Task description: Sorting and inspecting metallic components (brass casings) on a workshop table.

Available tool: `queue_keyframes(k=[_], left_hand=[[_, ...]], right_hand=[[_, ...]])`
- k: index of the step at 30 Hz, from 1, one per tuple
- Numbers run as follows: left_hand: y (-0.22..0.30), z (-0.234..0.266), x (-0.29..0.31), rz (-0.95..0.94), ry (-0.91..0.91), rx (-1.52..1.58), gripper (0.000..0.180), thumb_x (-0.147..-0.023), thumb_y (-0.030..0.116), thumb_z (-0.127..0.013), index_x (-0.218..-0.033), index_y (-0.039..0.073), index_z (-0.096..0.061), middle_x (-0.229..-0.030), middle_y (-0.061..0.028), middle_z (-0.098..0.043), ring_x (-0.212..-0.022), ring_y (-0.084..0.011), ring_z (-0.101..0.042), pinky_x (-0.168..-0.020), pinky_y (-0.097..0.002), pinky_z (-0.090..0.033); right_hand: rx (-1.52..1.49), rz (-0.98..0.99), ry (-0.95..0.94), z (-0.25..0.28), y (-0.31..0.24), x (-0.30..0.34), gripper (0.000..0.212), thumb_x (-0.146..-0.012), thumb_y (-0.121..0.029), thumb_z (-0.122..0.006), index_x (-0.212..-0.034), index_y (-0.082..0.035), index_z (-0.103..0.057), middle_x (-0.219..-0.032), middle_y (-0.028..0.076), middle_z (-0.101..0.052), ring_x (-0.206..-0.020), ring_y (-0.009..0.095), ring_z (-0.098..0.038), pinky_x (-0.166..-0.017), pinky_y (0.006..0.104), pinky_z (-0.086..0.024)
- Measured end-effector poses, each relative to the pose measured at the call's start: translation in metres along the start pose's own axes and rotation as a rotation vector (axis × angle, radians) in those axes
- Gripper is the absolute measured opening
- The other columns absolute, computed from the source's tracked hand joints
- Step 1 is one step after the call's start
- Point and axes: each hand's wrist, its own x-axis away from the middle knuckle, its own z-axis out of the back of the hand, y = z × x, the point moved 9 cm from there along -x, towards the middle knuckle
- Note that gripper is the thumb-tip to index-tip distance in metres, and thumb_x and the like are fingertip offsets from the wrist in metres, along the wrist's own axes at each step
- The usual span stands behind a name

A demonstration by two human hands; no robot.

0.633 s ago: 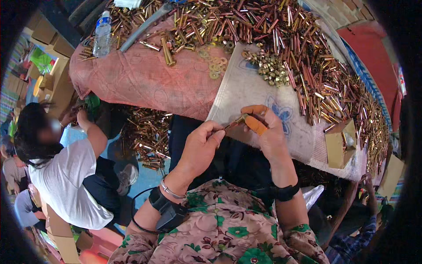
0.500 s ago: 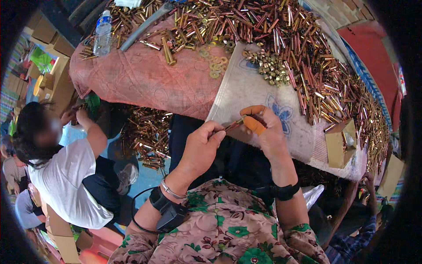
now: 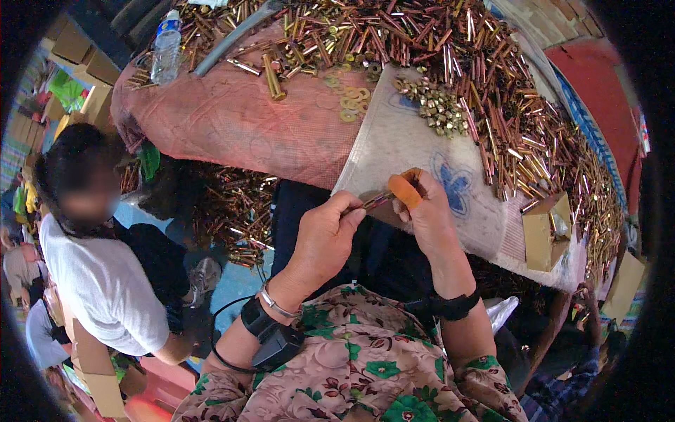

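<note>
Over my lap, at the near edge of the cloth-covered table, my left hand (image 3: 327,232) pinches one end of a slim copper-coloured expansion bolt (image 3: 377,202). My right hand (image 3: 434,221), with orange finger covers (image 3: 405,191) on it, closes on the other end, and its fingers hide that tip. Beyond the hands lies a heap of small brass-coloured nuts (image 3: 444,112) on pale cloth. Flat yellowish washers (image 3: 353,103) are scattered to their left. A larger bolt (image 3: 273,79) rests on the pink cloth (image 3: 232,133).
A big pile of metal bolts and sleeves (image 3: 365,32) covers the table's far and right sides. Far left are a plastic bottle (image 3: 166,53) and a grey bar (image 3: 235,39). An open cardboard box (image 3: 540,239) stands right. A person in white (image 3: 105,281) sits left; another person's arm (image 3: 552,327) shows lower right.
Both hands keep their grip on the bolt; the right fingers have curled further over its end. The person on the left has turned and lowered an arm.
</note>
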Motion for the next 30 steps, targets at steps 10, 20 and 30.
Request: queue_keyframes(k=[10, 20, 30], left_hand=[[-0.016, 0.005, 0.001, 0.117, -0.061, 0.044, 0.011, -0.085, 0.006, -0.056, -0.093, -0.001, -0.056, -0.072, -0.0032, -0.055, -0.066, -0.0079, -0.047, -0.06, -0.0239, -0.041], [-0.018, 0.014, 0.002, 0.104, -0.062, 0.082, 0.011, -0.085, 0.007, -0.056, -0.094, -0.001, -0.055, -0.073, -0.0019, -0.054, -0.069, -0.0073, -0.045, -0.062, -0.0231, -0.041], [-0.015, 0.027, 0.003, 0.054, 0.007, 0.082, 0.009, -0.084, 0.006, -0.058, -0.092, 0.001, -0.056, -0.071, -0.002, -0.054, -0.066, -0.0077, -0.044, -0.06, -0.0235, -0.04]], right_hand=[[0.168, 0.121, -0.024, -0.012, -0.013, 0.001, 0.015, -0.087, -0.018, -0.058, -0.087, -0.003, -0.056, -0.065, 0.0, -0.053, -0.054, 0.007, -0.046, -0.049, 0.0216, -0.038], [0.06, 0.186, -0.051, -0.026, -0.025, 0.002, 0.013, -0.085, -0.016, -0.061, -0.085, -0.003, -0.056, -0.065, 0.0, -0.053, -0.055, 0.006, -0.046, -0.049, 0.0212, -0.037], [0.402, 0.148, -0.141, -0.037, -0.022, -0.006, 0.015, -0.085, -0.015, -0.059, -0.089, -0.002, -0.055, -0.072, -0.001, -0.056, -0.061, 0.008, -0.049, -0.054, 0.0233, -0.04]])
